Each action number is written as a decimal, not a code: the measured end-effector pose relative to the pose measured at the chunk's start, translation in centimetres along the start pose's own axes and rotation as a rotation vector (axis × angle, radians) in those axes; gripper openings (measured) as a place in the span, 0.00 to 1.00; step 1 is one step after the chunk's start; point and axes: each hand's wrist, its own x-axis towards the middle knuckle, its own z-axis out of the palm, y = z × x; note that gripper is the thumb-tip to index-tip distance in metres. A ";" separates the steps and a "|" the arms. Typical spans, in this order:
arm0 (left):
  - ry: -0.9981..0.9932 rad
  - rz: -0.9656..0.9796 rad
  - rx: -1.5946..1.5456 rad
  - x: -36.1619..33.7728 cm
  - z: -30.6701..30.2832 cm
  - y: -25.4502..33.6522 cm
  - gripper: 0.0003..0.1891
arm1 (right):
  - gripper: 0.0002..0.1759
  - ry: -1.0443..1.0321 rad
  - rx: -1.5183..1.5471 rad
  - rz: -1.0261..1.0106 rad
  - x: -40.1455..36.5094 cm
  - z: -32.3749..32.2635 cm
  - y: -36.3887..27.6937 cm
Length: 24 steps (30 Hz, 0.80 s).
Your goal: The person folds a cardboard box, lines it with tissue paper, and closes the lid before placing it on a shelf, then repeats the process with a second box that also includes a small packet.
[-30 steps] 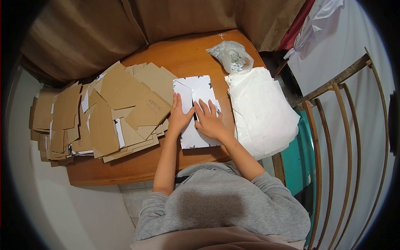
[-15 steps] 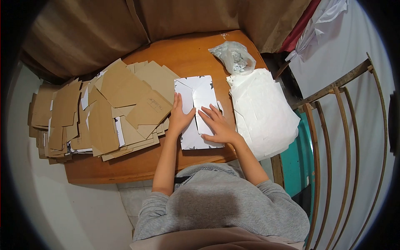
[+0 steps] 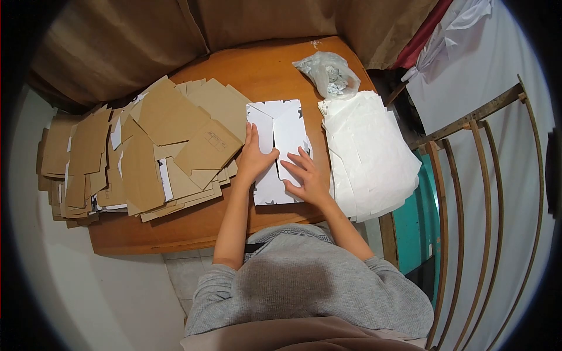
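Observation:
A white folded paper sheet with dark stars along its edges (image 3: 287, 120) lies in front of me, its two side flaps turned in toward a dark gap down the middle. My left hand (image 3: 256, 158) rests on the left flap, fingers stretched out and thumb reaching to the gap. On the right flap, my right hand (image 3: 308, 180) has its fingers bent and apart, with the thumb near the flap's inner edge. Neither hand is closed around anything.
Brown cardboard pieces (image 3: 170, 117) are heaped to the left on the wooden table (image 3: 257, 64). A stack of white sheets (image 3: 374, 155) lies to the right, with a clear plastic bag (image 3: 331, 76) behind it. A wooden rack (image 3: 462, 234) stands beyond the right edge.
My right hand's fingers have bent more, and its thumb and forefinger sit at the right flap's inner edge. The left hand stays on the left flap. The view has shifted slightly.

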 end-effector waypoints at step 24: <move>0.024 0.065 0.017 0.3 0.0 -0.5 0.51 | 0.25 -0.213 -0.340 -0.050 0.3 0.5 -1.4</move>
